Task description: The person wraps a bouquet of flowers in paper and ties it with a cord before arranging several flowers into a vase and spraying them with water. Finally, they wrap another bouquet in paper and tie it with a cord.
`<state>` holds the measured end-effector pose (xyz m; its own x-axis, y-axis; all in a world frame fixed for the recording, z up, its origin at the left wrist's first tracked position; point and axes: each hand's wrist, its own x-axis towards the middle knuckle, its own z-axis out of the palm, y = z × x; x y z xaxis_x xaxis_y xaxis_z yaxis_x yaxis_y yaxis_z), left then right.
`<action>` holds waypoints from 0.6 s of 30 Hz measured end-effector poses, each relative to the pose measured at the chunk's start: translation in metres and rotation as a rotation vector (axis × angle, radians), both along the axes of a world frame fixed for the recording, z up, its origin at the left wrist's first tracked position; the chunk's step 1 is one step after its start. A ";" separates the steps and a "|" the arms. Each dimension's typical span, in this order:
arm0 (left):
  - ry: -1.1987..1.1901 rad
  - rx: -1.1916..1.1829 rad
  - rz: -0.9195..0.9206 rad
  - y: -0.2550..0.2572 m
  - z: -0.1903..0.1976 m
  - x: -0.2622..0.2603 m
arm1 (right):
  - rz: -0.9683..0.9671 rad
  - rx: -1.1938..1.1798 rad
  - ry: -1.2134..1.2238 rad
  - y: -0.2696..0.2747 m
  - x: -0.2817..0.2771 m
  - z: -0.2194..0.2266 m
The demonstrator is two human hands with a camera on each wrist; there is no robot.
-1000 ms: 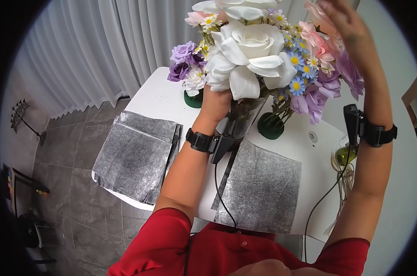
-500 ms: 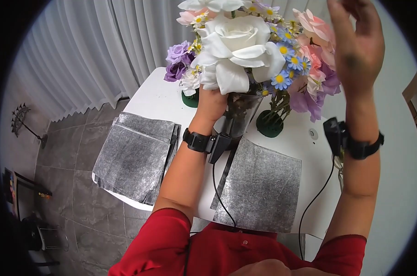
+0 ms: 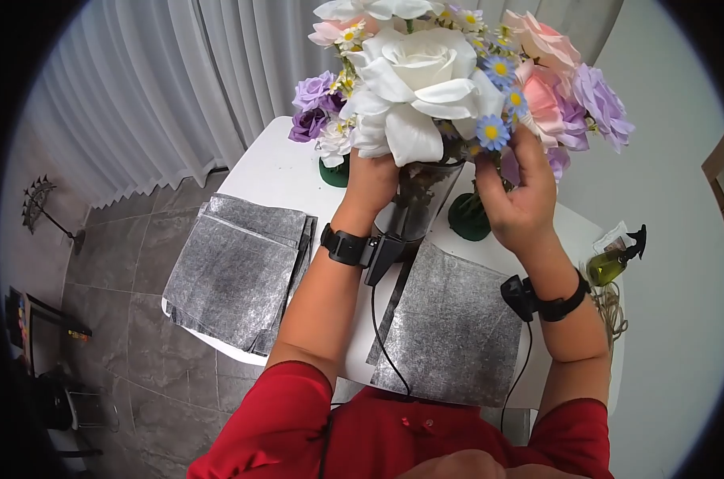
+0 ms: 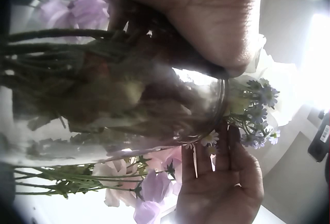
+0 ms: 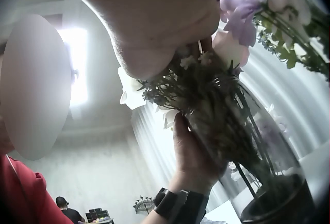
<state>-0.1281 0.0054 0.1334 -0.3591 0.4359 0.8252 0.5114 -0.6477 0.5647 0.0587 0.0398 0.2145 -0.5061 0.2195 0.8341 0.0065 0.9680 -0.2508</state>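
My left hand (image 3: 373, 185) grips the clear glass vase (image 3: 431, 190) just below its rim, its fingers mostly hidden behind the glass and petals. Stems fill the vase, and a large white rose (image 3: 418, 76) tops the bouquet. At the right side of the rim, my right hand (image 3: 528, 195) touches the small blue daisies (image 3: 492, 132), with its fingers extended and thumb apart in the head view. The left wrist view shows that palm (image 4: 219, 198) facing the vase, fingertips right at the rim among the small flowers.
Pink roses (image 3: 541, 100) and lilac flowers (image 3: 603, 104) stand behind my right hand, near a green foam base (image 3: 468, 217). Purple roses (image 3: 310, 124) stand left. Dark grey sheets (image 3: 234, 271) are stacked left, with more sheets (image 3: 461, 335) in front. A green spray bottle (image 3: 609, 265) sits right.
My right hand has come down and left from high beside the pink roses to the blue daisies at the vase rim. My left hand keeps hold of the vase.
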 end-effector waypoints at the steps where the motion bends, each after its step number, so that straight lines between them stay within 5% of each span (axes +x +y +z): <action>1: 0.028 0.056 0.024 0.001 0.000 0.000 | 0.034 -0.115 0.075 -0.001 0.001 -0.005; 12: 0.172 0.094 0.239 0.006 -0.006 0.005 | 0.254 -0.583 0.553 -0.002 0.042 -0.057; 15: 0.260 0.082 0.408 0.008 -0.006 0.015 | 0.252 -0.531 0.526 0.004 0.054 -0.053; 18: 0.138 0.008 0.373 0.005 -0.002 0.032 | 0.225 -0.454 0.508 0.006 0.067 -0.043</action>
<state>-0.0959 0.0106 0.1318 -0.3771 0.2895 0.8797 0.7831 -0.4075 0.4698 0.1261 0.0463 0.1714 -0.1536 0.5370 0.8295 -0.4049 0.7315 -0.5486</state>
